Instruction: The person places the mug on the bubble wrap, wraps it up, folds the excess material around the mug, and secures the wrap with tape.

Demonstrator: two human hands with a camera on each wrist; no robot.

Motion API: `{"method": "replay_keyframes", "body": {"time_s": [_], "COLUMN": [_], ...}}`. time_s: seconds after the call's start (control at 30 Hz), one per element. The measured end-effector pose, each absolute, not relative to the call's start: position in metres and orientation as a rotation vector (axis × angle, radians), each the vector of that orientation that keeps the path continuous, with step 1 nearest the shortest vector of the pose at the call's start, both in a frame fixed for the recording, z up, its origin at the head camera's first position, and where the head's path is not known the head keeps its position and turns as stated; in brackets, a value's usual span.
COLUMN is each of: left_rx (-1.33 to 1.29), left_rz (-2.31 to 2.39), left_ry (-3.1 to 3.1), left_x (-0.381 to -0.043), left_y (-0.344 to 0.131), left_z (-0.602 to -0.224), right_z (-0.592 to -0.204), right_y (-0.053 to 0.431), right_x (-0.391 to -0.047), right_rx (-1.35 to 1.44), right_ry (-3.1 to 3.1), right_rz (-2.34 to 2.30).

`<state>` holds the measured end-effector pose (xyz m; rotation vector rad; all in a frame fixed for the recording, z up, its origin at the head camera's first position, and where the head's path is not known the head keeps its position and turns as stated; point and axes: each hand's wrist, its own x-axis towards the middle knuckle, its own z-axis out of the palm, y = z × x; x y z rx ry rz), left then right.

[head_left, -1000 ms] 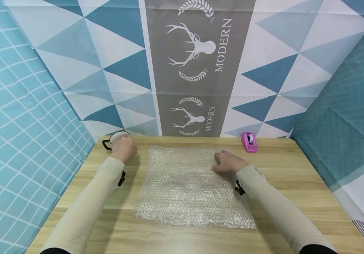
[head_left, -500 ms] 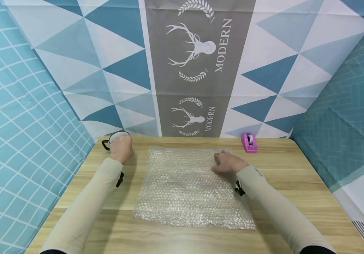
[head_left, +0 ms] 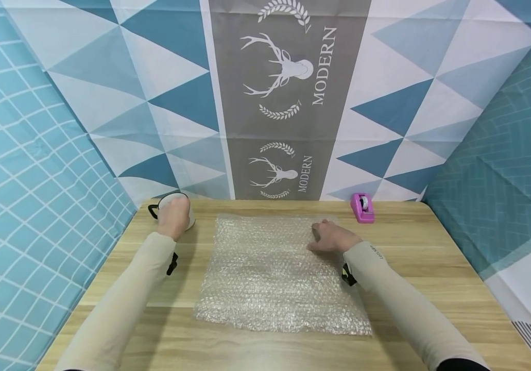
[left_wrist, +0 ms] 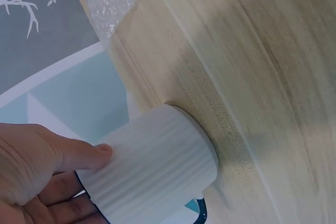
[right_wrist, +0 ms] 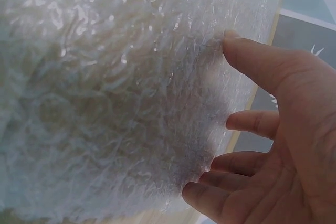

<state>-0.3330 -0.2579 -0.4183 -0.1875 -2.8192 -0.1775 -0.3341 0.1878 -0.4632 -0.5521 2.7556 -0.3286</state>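
"So, what sort of surface is it?"

"Pale wood grain. The counter (head_left: 265, 353) runs in long yellowish-brown streaks and catches a soft glare near its front."

"And the room around it?"

"Patterned on three sides. Behind the counter hangs a creased backdrop (head_left: 182, 116) of blue, grey-blue and white triangles, split by a grey band (head_left: 265, 130) bearing white deer heads (head_left: 300, 70) and the word MODERN, all turned sideways. To the left is a blue sheet (head_left: 29, 178) crossed by white grid lines; to the right, a teal sheet (head_left: 506, 149) with a herringbone print."

"Where is the white mug (left_wrist: 152, 163)?"

"At the counter's back left corner, its black handle (left_wrist: 201, 211) to the left in the head view. The person's left hand (head_left: 174, 216) holds it, thumb bent against the outer side, fingers at the dark rim; whether the fingertips reach inside cannot be told."

"And the other of the hands?"

"The right hand (head_left: 335, 238) is relaxed, thumb and fingers parted and slightly bent, grasping nothing. Its fingertips touch the clear bubble wrap (head_left: 279, 273) towards the back right corner. That lies flat across the middle of the counter, shiniest near its front edge."

"Anything else on the wood?"

"A pink tape dispenser (head_left: 363, 217), near the back edge, right of the bubble wrap and apart from it."
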Motion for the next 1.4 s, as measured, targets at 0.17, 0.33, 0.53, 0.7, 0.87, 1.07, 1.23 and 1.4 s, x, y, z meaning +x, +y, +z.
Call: {"method": "replay_keyframes", "body": {"time_s": [0.17,0.33,0.53,0.7,0.87,1.07,1.23,1.4], "left_rx": [-0.158,-0.189,-0.245,-0.285,-0.385,-0.498,-0.604,-0.687], "left_rz": [-0.191,-0.229,-0.221,-0.173,-0.148,-0.113,-0.061,-0.053], "left_ry": [-2.821,-2.836,-2.82,-2.778,-2.728,-2.704,-2.671,-2.623], "left_x": [-0.332,-0.328,-0.322,-0.316,-0.304,-0.288,-0.278,-0.269], "left_y": [-0.261,-0.262,-0.252,-0.234,-0.209,-0.174,-0.151,-0.133], "left_z": [-0.422,-0.424,-0.418,-0.407,-0.402,-0.403,-0.409,-0.412], "right_z": [-0.462,-0.461,-0.462,-0.462,-0.462,-0.463,-0.464,-0.464], "right_y": [0.186,0.185,0.185,0.185,0.186,0.187,0.187,0.187], "right_x": [-0.333,-0.332,-0.331,-0.329,-0.328,-0.328,-0.327,-0.326], "right_rx": [-0.553,-0.538,-0.53,-0.529,-0.537,-0.536,-0.534,-0.538], "right_ry": [2.751,2.744,2.748,2.753,2.762,2.769,2.785,2.781], "right_rz": [-0.317,-0.314,-0.286,-0.291,-0.296,-0.306,-0.313,-0.33]}}
